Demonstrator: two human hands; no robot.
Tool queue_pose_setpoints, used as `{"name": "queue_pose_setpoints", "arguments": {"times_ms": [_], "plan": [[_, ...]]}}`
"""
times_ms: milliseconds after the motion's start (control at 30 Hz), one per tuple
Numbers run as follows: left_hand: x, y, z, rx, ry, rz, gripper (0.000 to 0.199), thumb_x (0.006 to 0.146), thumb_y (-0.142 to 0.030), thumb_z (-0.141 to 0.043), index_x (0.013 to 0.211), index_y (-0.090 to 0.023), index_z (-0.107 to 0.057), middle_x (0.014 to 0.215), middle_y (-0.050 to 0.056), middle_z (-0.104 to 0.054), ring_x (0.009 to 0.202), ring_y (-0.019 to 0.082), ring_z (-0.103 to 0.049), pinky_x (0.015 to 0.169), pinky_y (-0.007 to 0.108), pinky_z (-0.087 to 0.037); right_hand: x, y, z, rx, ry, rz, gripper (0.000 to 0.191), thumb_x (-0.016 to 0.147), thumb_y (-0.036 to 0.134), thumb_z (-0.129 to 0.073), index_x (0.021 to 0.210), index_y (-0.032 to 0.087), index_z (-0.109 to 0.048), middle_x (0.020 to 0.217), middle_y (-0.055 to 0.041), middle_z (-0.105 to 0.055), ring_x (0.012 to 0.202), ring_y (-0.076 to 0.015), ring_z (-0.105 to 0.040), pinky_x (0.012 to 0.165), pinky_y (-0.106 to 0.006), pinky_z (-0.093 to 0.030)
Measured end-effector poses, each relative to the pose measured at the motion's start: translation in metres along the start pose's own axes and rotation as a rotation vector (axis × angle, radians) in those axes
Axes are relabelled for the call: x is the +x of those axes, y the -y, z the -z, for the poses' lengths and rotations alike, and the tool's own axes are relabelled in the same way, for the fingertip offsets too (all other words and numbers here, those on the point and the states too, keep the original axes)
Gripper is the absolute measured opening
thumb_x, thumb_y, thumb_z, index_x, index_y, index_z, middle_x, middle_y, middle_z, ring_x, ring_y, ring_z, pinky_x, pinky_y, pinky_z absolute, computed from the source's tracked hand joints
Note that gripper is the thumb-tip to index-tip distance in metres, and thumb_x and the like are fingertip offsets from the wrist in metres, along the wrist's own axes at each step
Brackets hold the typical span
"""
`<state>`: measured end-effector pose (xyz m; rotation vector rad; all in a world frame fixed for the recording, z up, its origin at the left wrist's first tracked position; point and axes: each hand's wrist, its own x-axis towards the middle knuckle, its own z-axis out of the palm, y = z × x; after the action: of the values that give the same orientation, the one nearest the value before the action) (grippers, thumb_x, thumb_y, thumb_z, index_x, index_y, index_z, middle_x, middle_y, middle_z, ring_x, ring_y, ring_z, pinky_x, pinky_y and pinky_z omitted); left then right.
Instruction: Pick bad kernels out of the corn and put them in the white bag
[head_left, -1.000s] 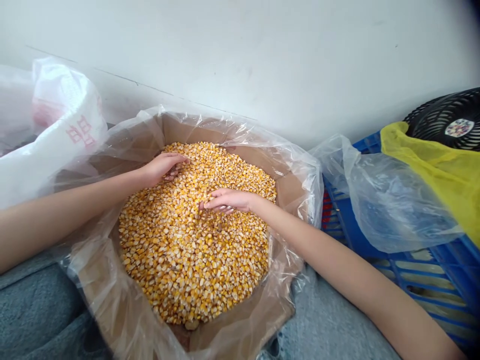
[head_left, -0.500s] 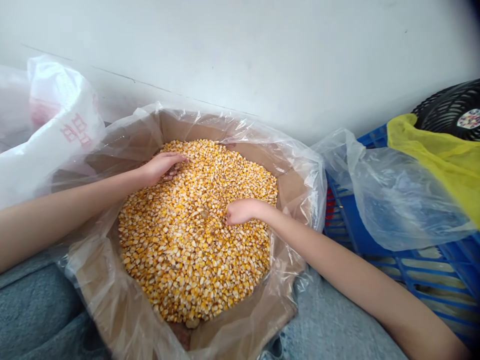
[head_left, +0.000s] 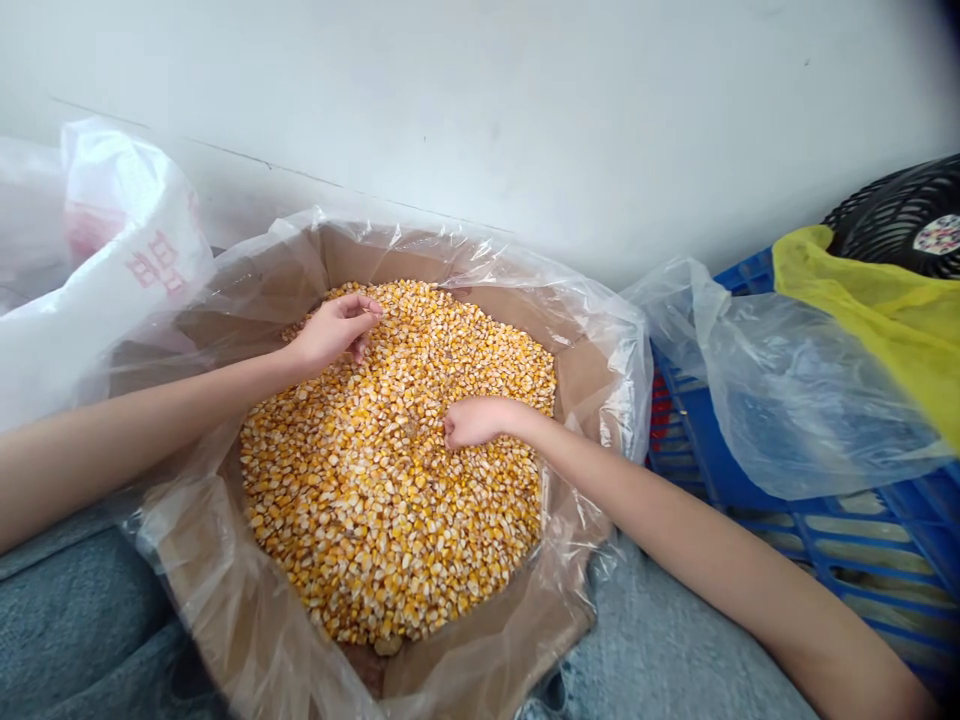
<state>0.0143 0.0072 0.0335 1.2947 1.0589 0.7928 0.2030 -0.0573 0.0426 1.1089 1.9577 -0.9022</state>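
Yellow and white corn kernels (head_left: 390, 520) fill a cardboard box (head_left: 585, 375) lined with clear plastic. Over the kernels at the upper left is my left hand (head_left: 337, 330), its thumb and fingertips brought together; whatever they hold is too small to make out. My right hand (head_left: 476, 422) lies on the kernels right of the middle, its fingers curled into a fist. What is inside that fist is hidden.
A white woven sack (head_left: 142, 250) with red print stands at the left. On the right a blue plastic crate (head_left: 697, 440) bears a clear plastic bag (head_left: 802, 400), a yellow mesh bag (head_left: 877, 300) and a black fan (head_left: 892, 215). Behind is a pale wall (head_left: 525, 120).
My left hand has lifted slightly off the kernels and moved a little right, its thumb and fingers now closer together. My right hand has shifted slightly left, still curled.
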Motion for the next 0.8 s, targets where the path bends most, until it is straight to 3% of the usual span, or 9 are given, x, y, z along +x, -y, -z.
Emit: {"name": "queue_pose_setpoints", "arguments": {"times_ms": [67,167,300,367,433,633,733,800], "plan": [[-0.002,-0.001,-0.002,0.024,0.005,-0.04,0.014,0.067,-0.025,-0.053,0.077,-0.018,-0.046,0.048,-0.006,-0.038,0.039,0.006,-0.039,0.037,0.017,-0.035,-0.006,-0.01,0.006,0.171,-0.011,0.044,0.016,0.067,0.024,-0.045,0.066,0.011,-0.053,0.058,-0.0011,-0.047,0.048,-0.0076,-0.039,0.043,-0.021,-0.03],[-0.008,-0.007,-0.007,0.165,0.087,-0.065,0.015,0.069,-0.027,-0.051,0.08,-0.018,-0.05,0.05,-0.005,-0.042,0.039,0.006,-0.039,0.038,0.017,-0.034,-0.013,-0.023,0.014,0.612,0.008,0.141,0.014,0.07,0.028,-0.043,0.066,0.015,-0.045,0.05,0.0053,-0.033,0.041,-0.0038,-0.026,0.037,-0.017,-0.021],[-0.024,-0.018,-0.019,0.476,0.424,-0.213,0.014,0.069,-0.027,-0.052,0.079,-0.02,-0.058,0.07,0.001,-0.057,0.058,0.01,-0.051,0.055,0.019,-0.039,-0.019,-0.025,0.019,1.172,0.033,0.286,0.016,0.074,0.029,-0.035,0.064,0.017,-0.037,0.046,0.008,-0.021,0.036,-0.0033,-0.015,0.033,-0.015,-0.014],[-0.033,-0.019,-0.026,0.617,0.607,-0.308,0.012,0.068,-0.026,-0.053,0.077,-0.021,-0.059,0.077,0.002,-0.059,0.066,0.012,-0.052,0.061,0.02,-0.038,-0.02,-0.024,0.021,1.334,0.02,0.369,0.015,0.074,0.027,-0.033,0.064,0.017,-0.035,0.044,0.0084,-0.02,0.035,-0.0036,-0.013,0.032,-0.015,-0.014],[-0.041,-0.015,-0.032,0.774,0.698,-0.383,0.011,0.07,-0.027,-0.051,0.074,-0.021,-0.059,0.075,0.003,-0.058,0.061,0.012,-0.052,0.058,0.021,-0.037,-0.02,-0.022,0.023,1.437,-0.004,0.456,0.014,0.075,0.026,-0.032,0.065,0.017,-0.036,0.043,0.0083,-0.02,0.034,-0.004,-0.014,0.032,-0.014,-0.015],[-0.05,0.002,-0.04,1.102,0.653,-0.495,0.011,0.072,-0.015,-0.046,0.066,-0.018,-0.054,0.066,0.005,-0.054,0.05,0.011,-0.048,0.048,0.023,-0.032,-0.02,-0.02,0.024,1.56,-0.047,0.564,0.014,0.074,0.026,-0.029,0.065,0.017,-0.036,0.042,0.0075,-0.023,0.035,-0.0049,-0.014,0.032,-0.015,-0.017],[-0.049,-0.001,-0.04,1.031,0.645,-0.46,0.011,0.073,-0.018,-0.046,0.068,-0.018,-0.055,0.068,0.005,-0.054,0.053,0.011,-0.048,0.049,0.023,-0.033,-0.021,-0.02,0.025,1.585,-0.08,0.56,0.015,0.074,0.025,-0.029,0.064,0.017,-0.035,0.042,0.0071,-0.023,0.035,-0.0054,-0.015,0.033,-0.015,-0.017],[-0.046,-0.007,-0.039,0.837,0.64,-0.347,0.013,0.073,-0.028,-0.047,0.073,-0.019,-0.056,0.068,0.003,-0.054,0.053,0.01,-0.047,0.05,0.022,-0.033,-0.022,-0.02,0.026,1.613,-0.152,0.553,0.015,0.074,0.026,-0.028,0.064,0.017,-0.034,0.042,0.007,-0.022,0.035,-0.0057,-0.016,0.033,-0.016,-0.017]]}}
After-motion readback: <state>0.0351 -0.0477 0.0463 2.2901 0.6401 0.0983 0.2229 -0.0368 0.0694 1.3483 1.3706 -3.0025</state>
